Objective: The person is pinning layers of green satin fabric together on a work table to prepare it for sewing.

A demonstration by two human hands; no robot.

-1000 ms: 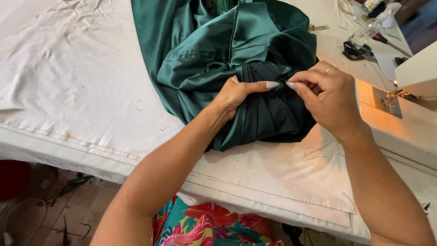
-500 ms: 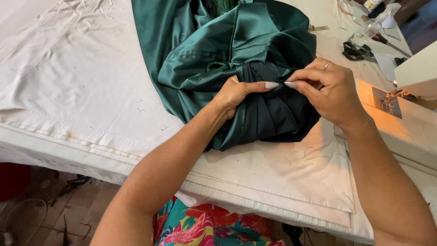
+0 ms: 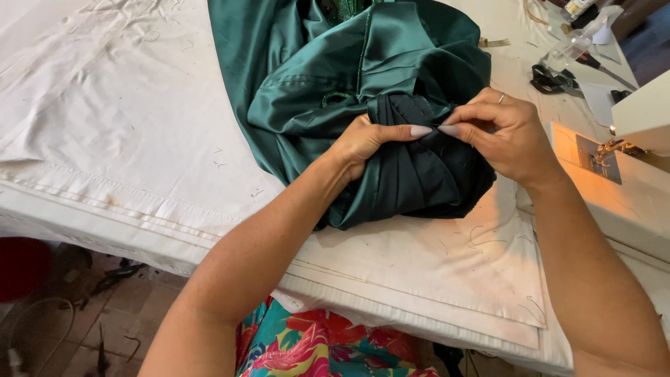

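A bunched dark green satin garment (image 3: 328,77) lies on a table covered with white cloth (image 3: 105,119). Its near end is a darker pleated section (image 3: 412,174). My left hand (image 3: 370,139) grips a gathered fold of this fabric, thumb stretched out to the right. My right hand (image 3: 499,129), a ring on one finger, pinches the same fabric edge, fingertips meeting the left thumb.
A white sewing machine (image 3: 638,157) with its lamp lit stands at the right edge. Black scissors (image 3: 551,78), a pen-like tool (image 3: 606,68) and small bottles (image 3: 581,8) lie at the back right. Loose thread bits dot the cloth. Below is a tiled floor with cables (image 3: 42,314).
Both hands have stayed on the fabric; my right hand shifted slightly left and its fingers closed tighter against the left thumb.
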